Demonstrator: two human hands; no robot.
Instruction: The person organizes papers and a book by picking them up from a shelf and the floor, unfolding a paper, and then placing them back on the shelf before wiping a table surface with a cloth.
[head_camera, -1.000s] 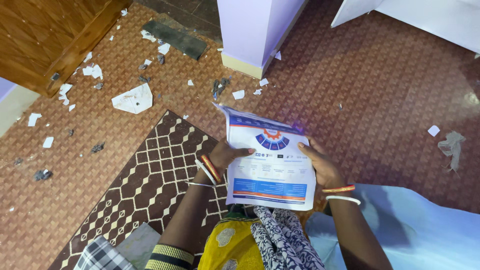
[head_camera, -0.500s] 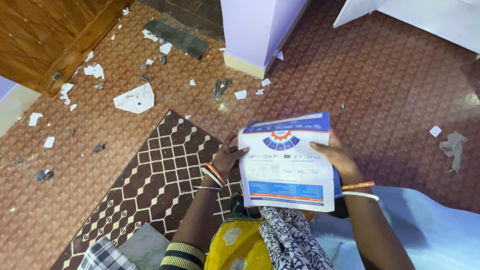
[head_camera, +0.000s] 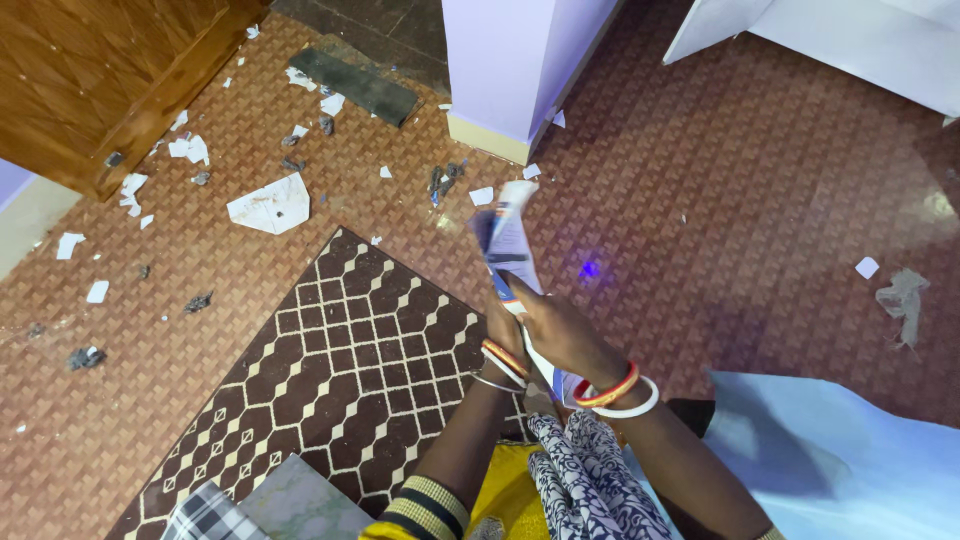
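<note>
A printed leaflet (head_camera: 510, 240), white with blue and orange blocks, stands folded and edge-on in front of me. Both hands press on it from either side. My right hand (head_camera: 560, 330) lies over its near part, fingers wrapped around the fold. My left hand (head_camera: 503, 322) is mostly hidden behind the right one; only its wrist with red and white bangles shows. Both hands hover over the edge of a brown rug with a white lattice pattern (head_camera: 330, 370).
Torn paper scraps (head_camera: 268, 203) and dark debris litter the patterned red-brown floor at the left. A lilac pillar (head_camera: 510, 60) stands ahead, a wooden door (head_camera: 90, 70) at top left. A light blue sheet (head_camera: 850, 460) lies at lower right, a grey rag (head_camera: 903, 292) at the right.
The leaflet was held open and flat facing me; my hands have come together and folded it shut, so it now shows edge-on.
</note>
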